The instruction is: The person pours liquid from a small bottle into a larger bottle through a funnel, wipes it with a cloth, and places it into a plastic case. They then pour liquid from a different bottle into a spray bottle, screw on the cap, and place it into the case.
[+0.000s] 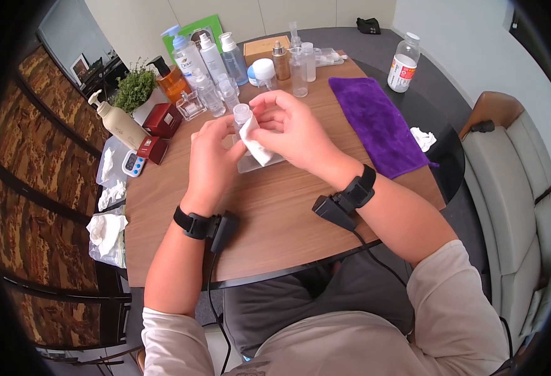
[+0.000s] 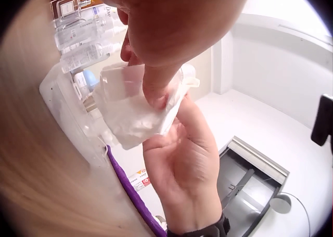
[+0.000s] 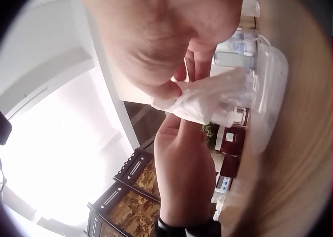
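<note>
Over the middle of the table, both hands are on a small clear bottle (image 1: 241, 114), its neck pointing up. My left hand (image 1: 211, 147) grips it from the left, thumb pressed along its side in the left wrist view. A white tissue (image 1: 256, 145) wraps part of the bottle. My right hand (image 1: 297, 130) pinches the tissue against the bottle from the right, its thumb on the cloth-like folds. Below them lies a shallow clear plastic tray (image 1: 248, 167), partly hidden by the hands.
Behind the hands stand several pump bottles, such as a Dove bottle (image 1: 187, 57), beside a white-lidded jar (image 1: 264, 69). A purple cloth (image 1: 379, 125) lies right. Left are red boxes (image 1: 152, 149), a timer (image 1: 134, 164), a plant (image 1: 136, 89) and crumpled tissues (image 1: 106, 232).
</note>
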The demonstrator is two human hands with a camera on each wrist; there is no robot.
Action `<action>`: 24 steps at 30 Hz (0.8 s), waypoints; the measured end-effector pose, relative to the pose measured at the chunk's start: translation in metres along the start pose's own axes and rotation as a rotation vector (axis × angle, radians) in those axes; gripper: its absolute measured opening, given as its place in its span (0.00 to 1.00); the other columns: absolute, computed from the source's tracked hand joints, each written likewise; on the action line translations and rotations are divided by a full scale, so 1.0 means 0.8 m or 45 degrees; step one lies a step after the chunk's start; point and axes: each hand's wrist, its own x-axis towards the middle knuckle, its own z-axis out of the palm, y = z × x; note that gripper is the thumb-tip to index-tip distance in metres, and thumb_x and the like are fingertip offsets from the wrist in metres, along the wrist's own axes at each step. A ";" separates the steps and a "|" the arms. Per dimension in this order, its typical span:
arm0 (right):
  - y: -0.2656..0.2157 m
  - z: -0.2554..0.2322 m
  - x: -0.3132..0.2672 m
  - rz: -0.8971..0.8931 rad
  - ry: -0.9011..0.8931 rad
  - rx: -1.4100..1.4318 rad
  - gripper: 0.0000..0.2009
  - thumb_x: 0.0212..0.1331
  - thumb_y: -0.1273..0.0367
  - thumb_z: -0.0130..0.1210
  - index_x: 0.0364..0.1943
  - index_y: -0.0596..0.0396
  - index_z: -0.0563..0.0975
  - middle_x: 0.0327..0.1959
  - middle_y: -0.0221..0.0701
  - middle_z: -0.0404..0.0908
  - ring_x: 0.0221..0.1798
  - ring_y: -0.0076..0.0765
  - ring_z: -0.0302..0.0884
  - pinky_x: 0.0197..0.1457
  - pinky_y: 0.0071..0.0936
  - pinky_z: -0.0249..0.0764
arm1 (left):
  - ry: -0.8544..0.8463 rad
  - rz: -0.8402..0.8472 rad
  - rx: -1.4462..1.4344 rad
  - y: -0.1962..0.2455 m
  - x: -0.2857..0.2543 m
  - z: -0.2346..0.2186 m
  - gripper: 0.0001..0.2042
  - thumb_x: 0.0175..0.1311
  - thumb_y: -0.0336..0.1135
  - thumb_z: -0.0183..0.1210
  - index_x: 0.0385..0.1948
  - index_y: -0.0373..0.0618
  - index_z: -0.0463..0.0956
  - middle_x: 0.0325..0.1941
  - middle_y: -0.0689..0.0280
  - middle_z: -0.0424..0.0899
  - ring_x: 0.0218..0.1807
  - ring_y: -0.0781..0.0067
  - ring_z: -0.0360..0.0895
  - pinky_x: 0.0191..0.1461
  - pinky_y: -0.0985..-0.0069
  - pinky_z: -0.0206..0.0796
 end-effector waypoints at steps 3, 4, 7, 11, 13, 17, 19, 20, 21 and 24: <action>-0.027 -0.006 0.006 -0.241 -0.004 -0.593 0.18 0.62 0.67 0.70 0.53 0.62 0.82 0.42 0.35 0.85 0.46 0.31 0.85 0.50 0.31 0.82 | 0.030 0.003 0.131 0.007 -0.002 -0.005 0.21 0.55 0.37 0.78 0.50 0.40 0.86 0.46 0.57 0.90 0.51 0.57 0.86 0.57 0.63 0.74; -0.035 -0.007 0.007 -0.238 -0.008 -0.592 0.18 0.62 0.67 0.70 0.53 0.62 0.82 0.42 0.35 0.85 0.46 0.31 0.85 0.50 0.31 0.82 | 0.023 0.037 0.234 0.009 -0.003 -0.005 0.22 0.54 0.39 0.79 0.48 0.41 0.86 0.44 0.58 0.90 0.50 0.57 0.85 0.56 0.62 0.74; -0.044 -0.011 0.011 -0.188 -0.180 -0.887 0.15 0.63 0.64 0.69 0.45 0.63 0.84 0.38 0.36 0.83 0.39 0.33 0.82 0.43 0.34 0.80 | -0.030 0.057 0.199 0.022 -0.006 -0.005 0.22 0.52 0.44 0.80 0.46 0.42 0.87 0.41 0.60 0.89 0.49 0.57 0.83 0.58 0.63 0.72; -0.048 -0.023 0.015 -0.290 -0.100 -0.959 0.13 0.63 0.64 0.69 0.42 0.62 0.85 0.34 0.35 0.81 0.33 0.30 0.77 0.38 0.32 0.75 | -0.013 0.080 0.083 0.007 -0.005 -0.002 0.17 0.59 0.41 0.77 0.43 0.41 0.87 0.45 0.61 0.87 0.51 0.63 0.81 0.60 0.67 0.70; -0.052 -0.032 0.016 -0.335 -0.052 -0.995 0.13 0.63 0.65 0.69 0.42 0.62 0.84 0.31 0.34 0.80 0.31 0.29 0.76 0.37 0.30 0.74 | -0.031 0.020 -0.287 -0.012 0.000 0.002 0.11 0.67 0.37 0.71 0.40 0.39 0.85 0.50 0.62 0.85 0.54 0.66 0.80 0.61 0.67 0.69; -0.052 -0.036 0.016 -0.119 0.041 -0.878 0.13 0.63 0.66 0.69 0.42 0.62 0.85 0.27 0.30 0.78 0.29 0.24 0.71 0.34 0.27 0.72 | -0.024 -0.117 -0.415 -0.008 -0.002 0.008 0.07 0.72 0.32 0.66 0.38 0.38 0.83 0.56 0.63 0.83 0.58 0.68 0.79 0.62 0.69 0.69; -0.047 -0.036 0.016 -0.117 0.026 -0.784 0.13 0.63 0.66 0.69 0.43 0.62 0.85 0.28 0.32 0.81 0.29 0.24 0.73 0.35 0.27 0.73 | 0.057 0.086 -0.454 -0.002 0.000 0.007 0.07 0.72 0.32 0.66 0.37 0.37 0.83 0.57 0.61 0.84 0.60 0.69 0.78 0.64 0.70 0.69; -0.046 -0.034 0.015 -0.117 0.027 -0.783 0.13 0.63 0.66 0.69 0.43 0.62 0.85 0.28 0.32 0.81 0.29 0.24 0.73 0.35 0.27 0.73 | 0.056 0.086 -0.453 0.003 -0.001 0.006 0.07 0.72 0.32 0.66 0.37 0.37 0.83 0.57 0.61 0.84 0.60 0.69 0.78 0.64 0.70 0.69; -0.045 -0.031 0.013 -0.162 0.017 -0.783 0.13 0.64 0.66 0.69 0.43 0.62 0.85 0.29 0.32 0.82 0.29 0.24 0.74 0.35 0.27 0.73 | -0.031 0.005 -0.691 0.009 -0.003 0.004 0.07 0.72 0.31 0.66 0.39 0.37 0.83 0.57 0.61 0.85 0.59 0.70 0.79 0.63 0.71 0.70; -0.045 -0.024 0.011 -0.189 0.002 -0.764 0.12 0.64 0.66 0.69 0.43 0.62 0.85 0.30 0.34 0.83 0.30 0.26 0.76 0.36 0.28 0.74 | -0.096 -0.121 -0.929 0.009 -0.005 0.006 0.08 0.72 0.31 0.66 0.46 0.37 0.84 0.57 0.61 0.87 0.55 0.73 0.81 0.60 0.73 0.72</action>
